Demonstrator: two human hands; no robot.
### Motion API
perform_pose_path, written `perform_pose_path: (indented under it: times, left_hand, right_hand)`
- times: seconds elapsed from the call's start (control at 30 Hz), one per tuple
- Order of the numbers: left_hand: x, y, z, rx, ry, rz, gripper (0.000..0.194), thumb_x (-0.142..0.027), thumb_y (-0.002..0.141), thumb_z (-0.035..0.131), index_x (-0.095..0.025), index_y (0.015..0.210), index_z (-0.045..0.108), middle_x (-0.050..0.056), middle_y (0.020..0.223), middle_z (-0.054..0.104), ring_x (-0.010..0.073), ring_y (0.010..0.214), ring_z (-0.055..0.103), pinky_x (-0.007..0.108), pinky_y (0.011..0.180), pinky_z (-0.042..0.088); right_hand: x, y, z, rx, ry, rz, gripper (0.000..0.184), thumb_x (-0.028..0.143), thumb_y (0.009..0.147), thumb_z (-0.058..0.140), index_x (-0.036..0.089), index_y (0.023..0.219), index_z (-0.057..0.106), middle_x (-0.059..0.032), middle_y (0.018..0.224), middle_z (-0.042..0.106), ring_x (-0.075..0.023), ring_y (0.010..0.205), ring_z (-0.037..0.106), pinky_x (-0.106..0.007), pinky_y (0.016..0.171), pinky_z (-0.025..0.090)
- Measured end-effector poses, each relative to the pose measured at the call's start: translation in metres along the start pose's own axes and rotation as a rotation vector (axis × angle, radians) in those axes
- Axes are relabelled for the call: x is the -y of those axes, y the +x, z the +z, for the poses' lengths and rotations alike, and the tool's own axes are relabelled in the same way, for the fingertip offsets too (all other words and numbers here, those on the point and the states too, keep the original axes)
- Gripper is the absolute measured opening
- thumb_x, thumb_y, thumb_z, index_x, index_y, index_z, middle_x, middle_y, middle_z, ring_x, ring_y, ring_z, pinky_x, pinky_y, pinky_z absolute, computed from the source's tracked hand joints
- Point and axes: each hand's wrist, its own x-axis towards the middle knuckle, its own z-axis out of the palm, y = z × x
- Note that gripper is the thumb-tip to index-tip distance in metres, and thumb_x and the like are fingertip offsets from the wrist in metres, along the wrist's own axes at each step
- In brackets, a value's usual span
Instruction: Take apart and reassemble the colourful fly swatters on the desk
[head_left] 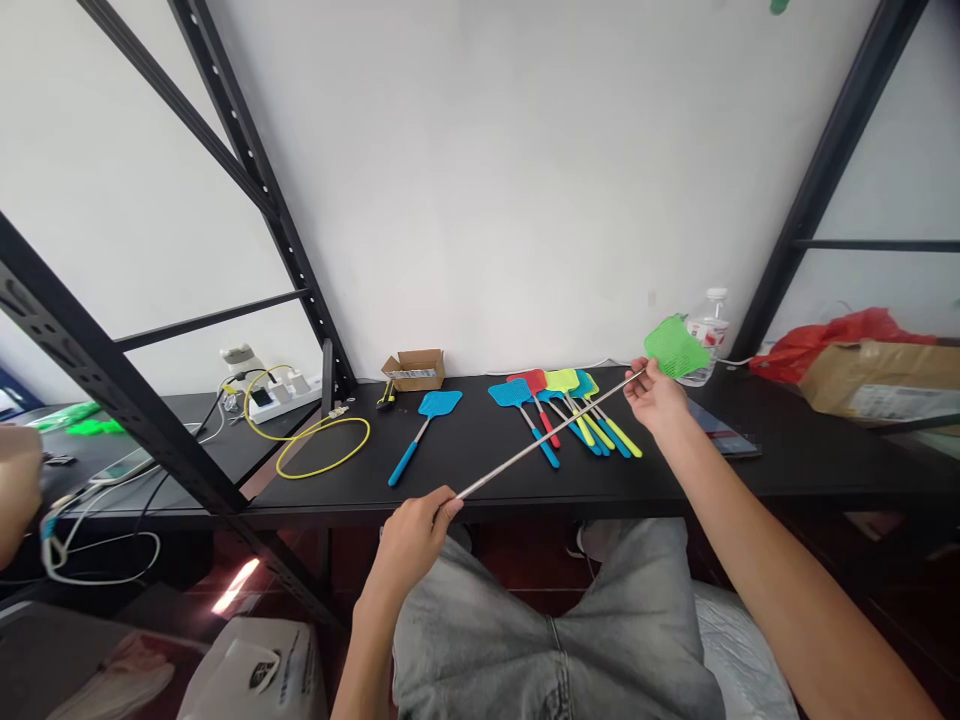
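Left hand (409, 545) grips the near end of a thin steel telescopic shaft (551, 437), while right hand (654, 395) pinches its far end below a green plastic mesh swatter head (675, 346), steadying it across the black table (450, 450).

A green plastic mesh fly swatter (675, 346) is held above the black counter (675, 480), its thin metal shaft (551, 432) gripped at the end by the left hand (411, 545) and near the mesh by the right hand (655, 393), while blue, red and yellow plastic swatters (570, 410) are laid out towards the counter's rear edge
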Motion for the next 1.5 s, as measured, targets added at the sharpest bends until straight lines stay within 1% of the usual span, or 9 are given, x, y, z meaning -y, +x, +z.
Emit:
perform_pose_path:
  times: [0.17,0.27,0.43,0.63,0.77,1.0,1.17,1.3,1.5]
  left_hand:
    - [-0.013,0.015,-0.003,-0.045,0.055,0.014,0.032,-0.042,0.100,0.033,-0.025,0.088,0.058,0.000,0.069,0.061,0.0173,0.066,0.057,0.024,0.057,0.024]
    - [-0.027,0.022,0.001,-0.072,0.069,0.031,0.031,-0.043,0.099,0.034,-0.026,0.090,0.058,0.001,0.071,0.062,0.0183,0.067,0.058,0.024,0.057,0.023]
    - [-0.048,0.033,0.012,-0.097,0.084,0.028,0.034,-0.045,0.100,0.032,-0.027,0.093,0.060,0.002,0.072,0.064,0.0196,0.068,0.059,0.024,0.056,0.022]
    - [-0.050,0.042,0.018,-0.116,0.084,0.014,0.035,-0.045,0.100,0.032,-0.027,0.097,0.062,0.003,0.078,0.068,0.0203,0.073,0.062,0.024,0.057,0.023]
    - [-0.043,0.041,0.021,-0.121,0.080,0.029,0.037,-0.047,0.100,0.030,-0.029,0.095,0.062,0.001,0.075,0.067,0.0197,0.071,0.061,0.024,0.056,0.022]
    - [-0.034,0.037,0.026,-0.119,0.076,0.016,0.041,-0.048,0.100,0.029,-0.028,0.092,0.064,0.002,0.072,0.065,0.0191,0.071,0.061,0.024,0.056,0.023]
    - [-0.015,0.030,0.016,-0.103,0.108,-0.014,0.042,-0.049,0.100,0.030,-0.029,0.094,0.065,0.002,0.077,0.068,0.0200,0.075,0.063,0.024,0.057,0.025]
    - [-0.004,0.028,0.009,-0.099,0.096,-0.007,0.042,-0.049,0.100,0.030,-0.028,0.096,0.066,0.002,0.080,0.069,0.0201,0.080,0.065,0.023,0.059,0.027]
    - [0.005,0.033,0.001,-0.144,0.146,0.001,0.040,-0.048,0.100,0.032,-0.030,0.096,0.067,0.001,0.081,0.071,0.0197,0.078,0.064,0.024,0.061,0.029]
  right_hand:
    - [-0.013,-0.016,-0.002,0.104,-0.038,0.005,0.017,0.033,0.093,0.059,0.021,0.086,0.067,-0.0015,0.088,0.074,-0.0093,0.064,0.064,-0.019,0.050,0.049]
    - [-0.033,-0.041,0.004,0.222,-0.103,0.016,0.017,0.037,0.088,0.066,0.021,0.086,0.069,-0.0030,0.088,0.074,-0.0113,0.064,0.065,-0.020,0.050,0.050]
    - [-0.075,-0.092,0.015,0.382,-0.223,0.089,0.028,0.048,0.082,0.070,0.021,0.089,0.070,-0.0069,0.089,0.075,-0.0152,0.068,0.068,-0.022,0.050,0.049]
    - [-0.102,-0.123,0.018,0.515,-0.350,0.121,0.034,0.054,0.079,0.071,0.020,0.087,0.070,-0.0080,0.089,0.076,-0.0156,0.066,0.068,-0.022,0.048,0.047]
    - [-0.101,-0.123,0.018,0.529,-0.397,0.089,0.037,0.056,0.077,0.071,0.018,0.075,0.069,-0.0096,0.086,0.076,-0.0156,0.067,0.067,-0.021,0.049,0.047]
    - [-0.097,-0.111,0.018,0.471,-0.347,0.089,0.036,0.054,0.074,0.075,0.019,0.072,0.066,-0.0088,0.082,0.075,-0.0163,0.064,0.066,-0.024,0.048,0.047]
    - [-0.076,-0.090,0.013,0.353,-0.276,0.066,0.031,0.047,0.077,0.075,0.019,0.071,0.064,-0.0063,0.077,0.074,-0.0153,0.064,0.066,-0.023,0.050,0.048]
    - [-0.058,-0.082,0.011,0.322,-0.259,0.054,0.026,0.042,0.078,0.075,0.019,0.071,0.065,-0.0056,0.076,0.073,-0.0143,0.064,0.065,-0.022,0.050,0.048]
    - [-0.058,-0.082,0.015,0.291,-0.242,0.066,0.023,0.037,0.080,0.074,0.019,0.069,0.065,-0.0053,0.076,0.073,-0.0142,0.064,0.065,-0.022,0.050,0.047]
